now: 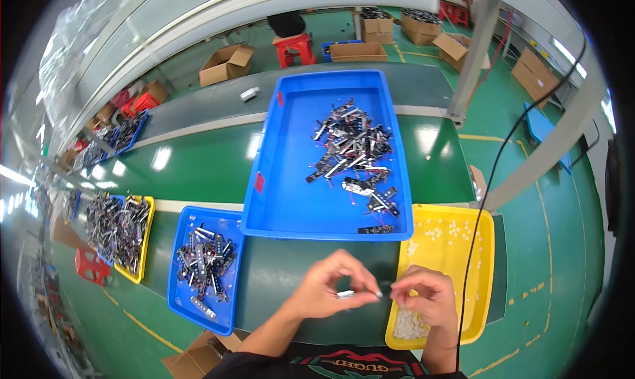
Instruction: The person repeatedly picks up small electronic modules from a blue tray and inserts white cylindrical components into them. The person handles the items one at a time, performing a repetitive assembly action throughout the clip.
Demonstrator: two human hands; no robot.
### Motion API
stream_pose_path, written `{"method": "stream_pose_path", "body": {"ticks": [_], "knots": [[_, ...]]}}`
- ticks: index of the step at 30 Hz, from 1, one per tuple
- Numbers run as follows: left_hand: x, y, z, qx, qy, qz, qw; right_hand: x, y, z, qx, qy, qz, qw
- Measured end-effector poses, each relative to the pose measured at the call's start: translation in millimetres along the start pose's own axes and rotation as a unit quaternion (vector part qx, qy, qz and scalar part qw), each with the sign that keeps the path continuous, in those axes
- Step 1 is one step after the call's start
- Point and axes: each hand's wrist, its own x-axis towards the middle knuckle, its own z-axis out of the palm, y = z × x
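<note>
A small black strip part (345,294) sits pinched in the left hand (327,288) above the green surface (278,280), while the right hand (426,294) pinches a tiny white piece beside it. Judging by the trays, many strips remain in the large blue tray (284,180); fewer lie in the small blue tray (182,299).

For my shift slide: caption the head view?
Left hand pinches a small strip part; right hand over yellow tray.

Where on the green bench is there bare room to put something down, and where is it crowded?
Bare green bench lies left of the big blue tray, above the small blue tray. A narrower patch lies between small blue tray and left hand. Crowded: the big tray's right half, and the yellow tray by the right hand.
</note>
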Motion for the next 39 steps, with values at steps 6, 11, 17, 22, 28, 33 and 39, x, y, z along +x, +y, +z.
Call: {"method": "stream_pose_path", "body": {"ticks": [6,11,17,22,28,33,39], "knots": [[-75.2,35.6,-100.1,0.31,0.456,-0.007,0.834,-20.2,15.8,-34.5,-0.482,0.122,0.13,0.858],[-161.5,65.6,-150.3,0.593,0.566,-0.183,0.542,-42.3,38.7,-26.2,-0.595,0.083,0.113,0.791],[-195.2,47.0,-160.9,0.603,0.53,-0.312,0.508,-40.8,54.8,-25.9,-0.595,0.04,0.04,0.802],[-168.4,59.0,-152.6,0.665,0.487,-0.289,0.487,-42.8,57.5,-28.4,-0.566,0.07,0.025,0.821],[-62.2,36.0,-122.5,0.635,0.407,-0.108,0.648,-30.9,49.6,-23.1,-0.589,0.072,-0.012,0.805],[37.0,-11.7,-87.1,0.628,0.183,-0.043,0.755,-33.7,57.2,-26.9,-0.6,0.055,-0.004,0.798],[114.4,-58.9,-67.3,0.636,-0.061,0.037,0.769,-36.2,51.5,-26.5,-0.606,0.049,0.011,0.794]]}}
